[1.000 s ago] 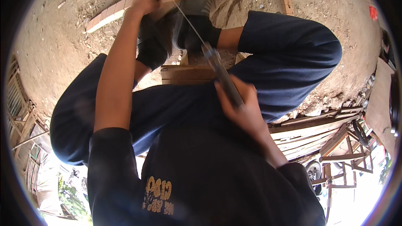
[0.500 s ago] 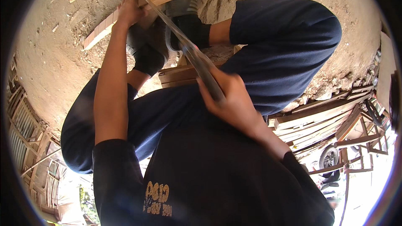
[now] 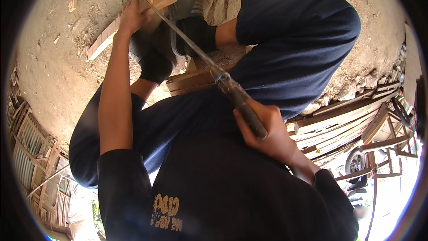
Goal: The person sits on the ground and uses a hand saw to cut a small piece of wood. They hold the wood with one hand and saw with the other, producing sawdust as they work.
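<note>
My right hand (image 3: 269,127) is wrapped round the dark handle of a long, narrow handsaw (image 3: 189,42), seen nearly edge-on. A blue band circles the tool near the handle. Its far end lies across a pale wooden bar (image 3: 103,40) that has evenly spaced lines or cuts along its side. My left hand (image 3: 132,16) grips this bar just left of the blade, fingers closed over its top. A dark shoe (image 3: 189,4) on one of my feet stands beside the bar's right end. Where the blade meets the wood is blurred.
Under my legs is a low wooden piece (image 3: 191,80). A stack of planks (image 3: 339,118) lies to the right, with a wooden frame (image 3: 388,145) and a wheel (image 3: 355,160) beyond. Wood chips (image 3: 72,4) dot the dirt ground. A slatted structure (image 3: 31,143) stands at left.
My right hand has drawn the handsaw back toward my body, down and to the right. My left hand stays on the wooden bar; the whole view has shifted slightly.
</note>
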`<state>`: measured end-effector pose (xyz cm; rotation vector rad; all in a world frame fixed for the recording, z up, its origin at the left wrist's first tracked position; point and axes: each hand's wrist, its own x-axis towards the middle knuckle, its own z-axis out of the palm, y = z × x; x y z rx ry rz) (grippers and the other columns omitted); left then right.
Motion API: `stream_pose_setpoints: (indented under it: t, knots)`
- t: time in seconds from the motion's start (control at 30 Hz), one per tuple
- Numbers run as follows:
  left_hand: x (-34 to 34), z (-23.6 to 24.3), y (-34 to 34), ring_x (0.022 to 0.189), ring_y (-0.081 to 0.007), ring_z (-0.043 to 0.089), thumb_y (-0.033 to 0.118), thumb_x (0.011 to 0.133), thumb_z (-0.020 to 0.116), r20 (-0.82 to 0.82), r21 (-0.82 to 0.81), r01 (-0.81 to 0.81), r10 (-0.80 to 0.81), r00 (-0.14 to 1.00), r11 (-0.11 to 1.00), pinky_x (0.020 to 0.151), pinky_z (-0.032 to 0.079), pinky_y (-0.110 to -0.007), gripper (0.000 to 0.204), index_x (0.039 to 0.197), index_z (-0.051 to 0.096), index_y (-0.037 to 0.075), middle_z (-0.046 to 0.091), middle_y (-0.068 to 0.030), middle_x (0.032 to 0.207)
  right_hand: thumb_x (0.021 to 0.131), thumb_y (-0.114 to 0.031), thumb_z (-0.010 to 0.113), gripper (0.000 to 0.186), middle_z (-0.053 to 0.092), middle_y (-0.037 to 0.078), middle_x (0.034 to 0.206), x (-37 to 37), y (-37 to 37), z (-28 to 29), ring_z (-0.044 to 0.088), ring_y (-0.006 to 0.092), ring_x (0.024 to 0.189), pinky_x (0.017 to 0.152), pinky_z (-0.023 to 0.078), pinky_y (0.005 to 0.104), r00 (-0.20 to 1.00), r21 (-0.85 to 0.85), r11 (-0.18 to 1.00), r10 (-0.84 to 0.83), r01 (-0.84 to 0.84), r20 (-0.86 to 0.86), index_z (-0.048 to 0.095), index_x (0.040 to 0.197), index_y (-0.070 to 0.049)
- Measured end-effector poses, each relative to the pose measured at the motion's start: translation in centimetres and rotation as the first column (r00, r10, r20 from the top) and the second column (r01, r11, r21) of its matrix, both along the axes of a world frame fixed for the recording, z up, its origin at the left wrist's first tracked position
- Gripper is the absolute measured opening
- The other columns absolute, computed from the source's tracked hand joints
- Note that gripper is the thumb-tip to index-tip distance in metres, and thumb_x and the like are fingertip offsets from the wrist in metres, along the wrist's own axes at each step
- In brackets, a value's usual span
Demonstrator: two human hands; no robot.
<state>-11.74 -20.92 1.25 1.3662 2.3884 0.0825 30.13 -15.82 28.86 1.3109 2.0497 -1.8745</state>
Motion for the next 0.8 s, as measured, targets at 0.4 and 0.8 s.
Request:
stream_pose_setpoints:
  t: [0.4,0.8]
  knots:
    - [0.3,-0.3,0.2,0.12,-0.0409,0.052,0.03,0.065,0.08,-0.069,0.003,0.03,-0.03,0.997,1.0,0.099,0.039,-0.054,0.066,0.121,0.053,0.007,0.06,-0.0201,0.123,0.08,-0.006,0.066,0.011,0.06,0.022,0.069,-0.6,-0.9,-0.3,0.061,0.0423,0.063,0.056,0.05,0.0474,0.997,0.009,0.999,-0.048,0.049,-0.054,0.056,0.079,-0.002]
    - [0.3,0.0,0.8,0.116,-0.0407,0.055,0.029,0.066,0.081,-0.05,-0.025,0.026,-0.027,0.998,0.999,0.097,0.042,-0.055,0.063,0.119,0.054,0.007,0.062,-0.0213,0.116,0.081,-0.005,0.064,0.008,0.062,0.022,0.074,-1.6,-0.6,-0.9,0.063,0.0411,0.069,0.061,0.052,0.0466,0.997,0.059,0.998,0.011,-0.007,-0.077,0.06,0.086,-0.001]
